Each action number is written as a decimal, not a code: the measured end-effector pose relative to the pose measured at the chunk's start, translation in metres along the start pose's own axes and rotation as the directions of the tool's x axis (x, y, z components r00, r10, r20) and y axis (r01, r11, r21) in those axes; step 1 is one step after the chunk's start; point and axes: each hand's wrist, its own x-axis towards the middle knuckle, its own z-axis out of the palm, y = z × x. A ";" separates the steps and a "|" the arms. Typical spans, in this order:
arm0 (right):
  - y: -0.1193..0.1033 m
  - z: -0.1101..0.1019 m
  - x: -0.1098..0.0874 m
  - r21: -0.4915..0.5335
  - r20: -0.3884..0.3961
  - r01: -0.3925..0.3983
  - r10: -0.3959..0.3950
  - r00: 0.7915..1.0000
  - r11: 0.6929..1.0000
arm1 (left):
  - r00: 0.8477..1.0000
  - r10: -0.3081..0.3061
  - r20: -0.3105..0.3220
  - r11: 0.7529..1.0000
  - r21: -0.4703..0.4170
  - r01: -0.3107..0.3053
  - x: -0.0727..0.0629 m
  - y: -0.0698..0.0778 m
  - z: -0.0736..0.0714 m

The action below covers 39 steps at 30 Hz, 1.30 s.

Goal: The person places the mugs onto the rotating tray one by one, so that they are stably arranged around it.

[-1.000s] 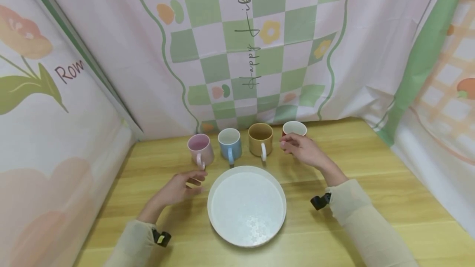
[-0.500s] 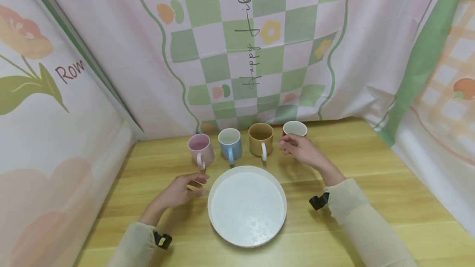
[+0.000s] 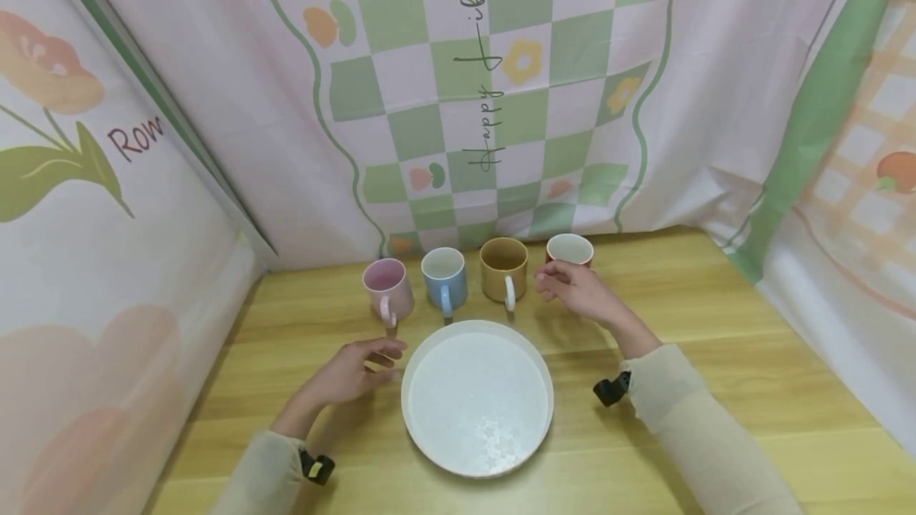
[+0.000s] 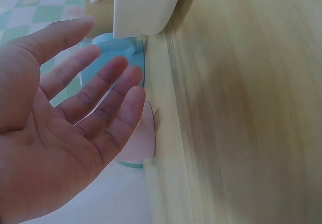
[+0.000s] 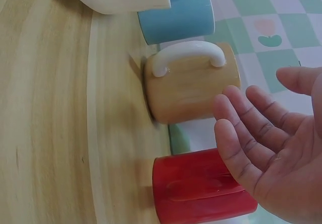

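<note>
My left hand (image 3: 351, 372) hovers left of a round white tray (image 3: 475, 463), its fingertips close to the rim and holding nothing. Its fingers (image 4: 103, 100) are spread and relaxed in the left wrist view. Just beyond it stands a pink mug (image 3: 387, 291). My right hand (image 3: 578, 290) is in front of a red mug (image 5: 198, 186), hiding most of that mug in the head view. The right fingers (image 5: 251, 118) bend loosely with nothing in them. A tan mug (image 3: 503, 272) with a white handle and a blue mug (image 3: 444, 280) stand between the two hands.
The mugs form a row at the back of the wooden table (image 3: 343, 467), near a checkered curtain (image 3: 494, 102). A printed cloth (image 3: 143, 276) hangs along the left side, and another stands at the right. Black wrist cameras sit by both sleeves.
My left hand has drifted slightly right and toward me, closer to the tray's rim. The right hand has shifted a little left and down. The mugs and tray have stayed put.
</note>
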 end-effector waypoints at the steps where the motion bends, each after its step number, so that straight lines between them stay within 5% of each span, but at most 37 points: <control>1: 0.000 0.001 0.000 0.002 0.000 0.000 0.000 1.000 1.000 | 1.000 0.000 0.001 1.000 -0.003 0.000 0.000 0.000 0.000; 39: -0.001 0.025 0.017 0.073 0.020 -0.024 0.023 1.000 0.997 | 0.999 0.003 0.040 0.998 -0.066 0.000 0.001 -0.004 0.014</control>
